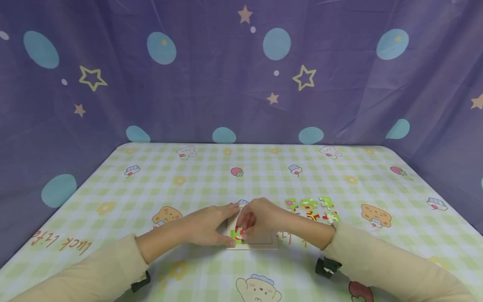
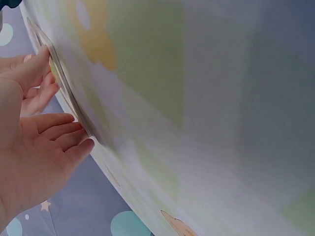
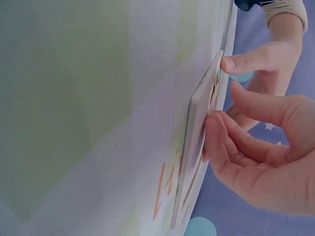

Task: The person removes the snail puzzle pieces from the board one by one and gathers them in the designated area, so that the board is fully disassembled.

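A shallow wooden puzzle tray [image 1: 267, 246] lies on the table in front of the person. Colourful green and red jigsaw pieces [image 1: 236, 237] sit at its near left corner. My left hand [image 1: 205, 224] rests along the tray's left side with fingers extended, its thumb at the near left corner. The right hand [image 1: 260, 216] is over the tray, and its bent fingertips touch down at the pieces. In the right wrist view, the right thumb [image 3: 246, 98] stands apart from the index finger, with nothing visible between them. The hands partly hide the tray's inside.
Several loose jigsaw pieces [image 1: 309, 204] lie in two rows right of the tray, partly behind the right forearm. A green checked tablecloth [image 1: 211, 184] with printed cartoons covers the table. Behind it hangs a purple curtain [image 1: 211, 84] with stars.
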`<move>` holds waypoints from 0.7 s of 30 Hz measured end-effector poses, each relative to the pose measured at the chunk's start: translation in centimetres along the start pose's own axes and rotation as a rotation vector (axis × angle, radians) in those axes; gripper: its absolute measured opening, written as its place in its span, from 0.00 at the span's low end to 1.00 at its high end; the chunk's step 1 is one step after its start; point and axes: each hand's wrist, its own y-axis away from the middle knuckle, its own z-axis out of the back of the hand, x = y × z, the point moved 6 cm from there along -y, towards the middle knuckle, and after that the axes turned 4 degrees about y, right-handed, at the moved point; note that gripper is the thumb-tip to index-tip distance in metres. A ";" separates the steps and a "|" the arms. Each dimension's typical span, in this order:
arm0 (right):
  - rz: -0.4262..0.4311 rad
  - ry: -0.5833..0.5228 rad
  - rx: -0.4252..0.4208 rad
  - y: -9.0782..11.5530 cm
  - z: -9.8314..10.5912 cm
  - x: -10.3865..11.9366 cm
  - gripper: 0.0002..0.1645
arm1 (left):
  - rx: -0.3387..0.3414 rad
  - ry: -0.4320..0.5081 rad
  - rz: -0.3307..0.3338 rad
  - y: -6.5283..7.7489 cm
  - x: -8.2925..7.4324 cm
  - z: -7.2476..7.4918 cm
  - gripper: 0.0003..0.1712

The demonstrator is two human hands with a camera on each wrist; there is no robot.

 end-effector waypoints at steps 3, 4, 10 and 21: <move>-0.006 -0.019 -0.008 -0.2 0.0 -0.1 0.10 | -0.006 -0.004 -0.006 0.0 0.0 0.0 0.49; -0.008 -0.029 -0.009 -0.2 0.0 -0.1 0.10 | -0.007 -0.007 -0.008 0.0 0.0 0.0 0.50; -0.045 -0.158 -0.035 -0.5 -0.2 -0.4 0.08 | -0.009 0.005 -0.024 -0.1 0.2 -0.1 0.51; -0.140 -0.204 -0.065 0.9 0.7 -2.6 0.06 | 0.011 -0.024 0.012 0.0 0.4 -0.3 0.49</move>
